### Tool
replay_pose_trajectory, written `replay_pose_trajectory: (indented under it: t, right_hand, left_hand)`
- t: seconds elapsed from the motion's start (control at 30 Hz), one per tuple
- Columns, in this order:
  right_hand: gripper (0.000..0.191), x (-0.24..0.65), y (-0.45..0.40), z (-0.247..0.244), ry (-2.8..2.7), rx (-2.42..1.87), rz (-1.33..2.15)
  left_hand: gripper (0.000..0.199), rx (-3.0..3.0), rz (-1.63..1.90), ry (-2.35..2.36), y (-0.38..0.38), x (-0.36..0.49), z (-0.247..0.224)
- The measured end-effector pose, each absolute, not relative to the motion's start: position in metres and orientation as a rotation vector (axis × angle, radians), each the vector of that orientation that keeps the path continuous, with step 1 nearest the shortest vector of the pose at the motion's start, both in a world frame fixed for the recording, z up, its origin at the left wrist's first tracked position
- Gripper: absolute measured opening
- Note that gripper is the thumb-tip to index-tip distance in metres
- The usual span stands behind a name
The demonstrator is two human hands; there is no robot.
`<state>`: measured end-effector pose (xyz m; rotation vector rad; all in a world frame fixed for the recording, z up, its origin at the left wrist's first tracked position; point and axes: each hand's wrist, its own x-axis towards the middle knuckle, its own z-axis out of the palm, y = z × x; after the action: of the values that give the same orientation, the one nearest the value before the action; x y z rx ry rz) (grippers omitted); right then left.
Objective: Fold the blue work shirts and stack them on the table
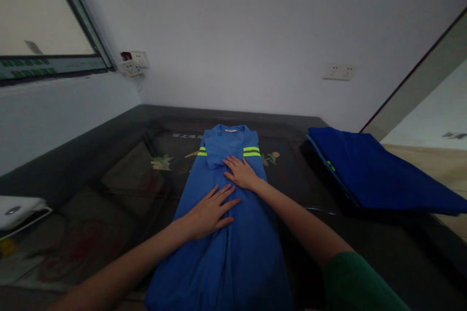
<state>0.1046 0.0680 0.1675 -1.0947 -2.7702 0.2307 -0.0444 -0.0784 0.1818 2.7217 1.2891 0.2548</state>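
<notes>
A blue garment (255, 233) with yellow-green stripes and a collar lies lengthwise on the dark glossy table (292, 170), its collar at the far end. My left hand (211, 211) rests flat on the middle of the cloth, fingers spread. Farther up, just below the stripes, my right hand (241, 173) lies on the fabric with its fingers apart. Neither hand grips anything. Loose creases run down the cloth below my hands.
Folded blue cloth (379, 170) sits at the table's right side. A white device (20, 211) is at the left edge. Behind the table stands a wall with sockets (339, 72); a window frame (54, 65) is at the upper left.
</notes>
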Motion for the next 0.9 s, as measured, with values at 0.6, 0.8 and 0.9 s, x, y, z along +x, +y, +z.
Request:
replay_pose_trajectory:
  t: [0.6,0.8,0.9]
  right_hand:
    - [0.039,0.310,-0.241,0.132,-2.063,-1.513,1.707]
    - [0.073,0.275,-0.234,0.063,-1.501,-1.527,1.611]
    - [0.065,0.255,-0.234,0.063,-1.286,-1.438,1.701]
  left_hand:
    - [0.048,1.195,1.355,2.056,-0.323,-0.058,0.041]
    - [0.050,0.934,1.142,1.738,-0.306,-0.047,0.067]
    - [0.050,0.732,1.121,1.674,-0.314,-0.050,0.075]
